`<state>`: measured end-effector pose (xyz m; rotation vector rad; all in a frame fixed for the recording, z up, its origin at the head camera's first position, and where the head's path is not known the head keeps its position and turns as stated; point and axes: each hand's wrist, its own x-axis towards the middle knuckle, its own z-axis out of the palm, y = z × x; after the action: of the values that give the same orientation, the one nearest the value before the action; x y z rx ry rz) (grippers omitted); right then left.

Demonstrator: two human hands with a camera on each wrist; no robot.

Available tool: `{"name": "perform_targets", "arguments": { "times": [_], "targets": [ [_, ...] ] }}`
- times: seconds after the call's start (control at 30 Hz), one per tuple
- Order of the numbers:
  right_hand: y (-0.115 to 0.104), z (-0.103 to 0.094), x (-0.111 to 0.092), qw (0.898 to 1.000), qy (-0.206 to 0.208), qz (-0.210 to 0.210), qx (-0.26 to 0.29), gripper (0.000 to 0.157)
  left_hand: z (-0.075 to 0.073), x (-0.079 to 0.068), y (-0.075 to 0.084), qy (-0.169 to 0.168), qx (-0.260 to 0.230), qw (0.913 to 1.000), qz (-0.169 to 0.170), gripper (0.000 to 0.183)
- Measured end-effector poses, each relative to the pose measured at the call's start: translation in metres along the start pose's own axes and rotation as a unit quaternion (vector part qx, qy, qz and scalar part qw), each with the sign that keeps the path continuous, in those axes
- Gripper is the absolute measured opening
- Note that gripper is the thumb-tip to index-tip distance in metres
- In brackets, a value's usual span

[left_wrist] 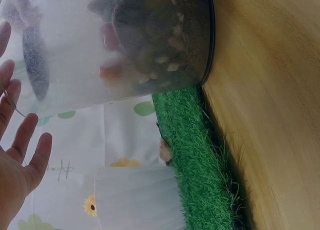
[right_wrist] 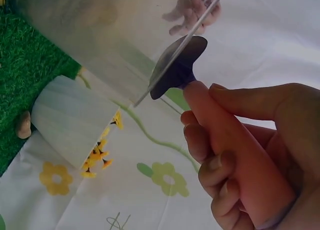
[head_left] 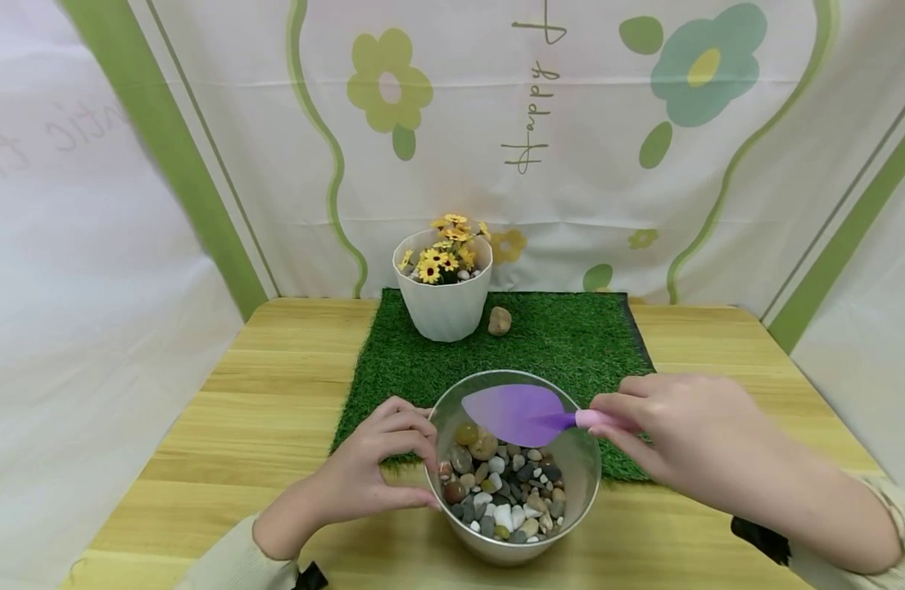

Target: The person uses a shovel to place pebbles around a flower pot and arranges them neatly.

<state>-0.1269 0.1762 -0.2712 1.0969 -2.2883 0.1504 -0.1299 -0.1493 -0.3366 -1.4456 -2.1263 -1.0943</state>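
A clear bucket (head_left: 586, 492) holds several stones (head_left: 507, 500) in grey, white and brown at its bottom. My right hand (head_left: 681, 426) grips the pink handle (right_wrist: 235, 150) of a garden trowel (head_left: 514, 414), the fingers curled round it. The trowel's purple blade spans the bucket's mouth above the stones, tip pointing left, with no stones showing on it. At the bucket's left side my left hand (head_left: 374, 455) touches the rim with spread fingers, thumb lower down. Through the cloudy wall in the left wrist view, the blade (left_wrist: 36, 65) appears as a dark shape.
Behind the bucket lies a green turf mat (head_left: 563, 348) on the wooden table (head_left: 260, 401). A white pot (head_left: 446, 307) with yellow flowers (head_left: 441, 260) stands on it, beside a brown stone (head_left: 500, 321). A printed cloth (head_left: 467, 90) hangs at the back.
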Motion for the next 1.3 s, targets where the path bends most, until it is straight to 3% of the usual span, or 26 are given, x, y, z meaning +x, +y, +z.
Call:
{"name": "perform_targets", "arguments": {
  "times": [0.27,0.57,0.8,1.13,1.3],
  "targets": [
    [-0.008,0.007,0.003,0.998,-0.067,0.000,-0.013,0.023,0.001,0.000,-0.001,0.002,-0.001,1.0000,0.004,0.028],
    [-0.019,0.011,0.013,0.993,-0.107,-0.017,-0.052,0.032,0.013,-0.018,-0.026,0.000,-0.005,1.0000,0.001,0.027],
    [-0.025,0.015,0.018,0.983,-0.155,-0.011,-0.094,0.037,0.000,0.000,0.000,0.002,-0.009,0.9999,0.003,0.028],
    [-0.034,0.018,0.025,0.974,-0.179,-0.020,-0.135,0.029,0.000,0.000,0.000,0.004,-0.010,0.9999,0.004,0.027],
    [-0.034,0.019,0.025,0.971,-0.200,-0.023,-0.127,0.026,0.006,-0.007,-0.011,0.005,-0.008,1.0000,0.002,0.027]
  ]
}}
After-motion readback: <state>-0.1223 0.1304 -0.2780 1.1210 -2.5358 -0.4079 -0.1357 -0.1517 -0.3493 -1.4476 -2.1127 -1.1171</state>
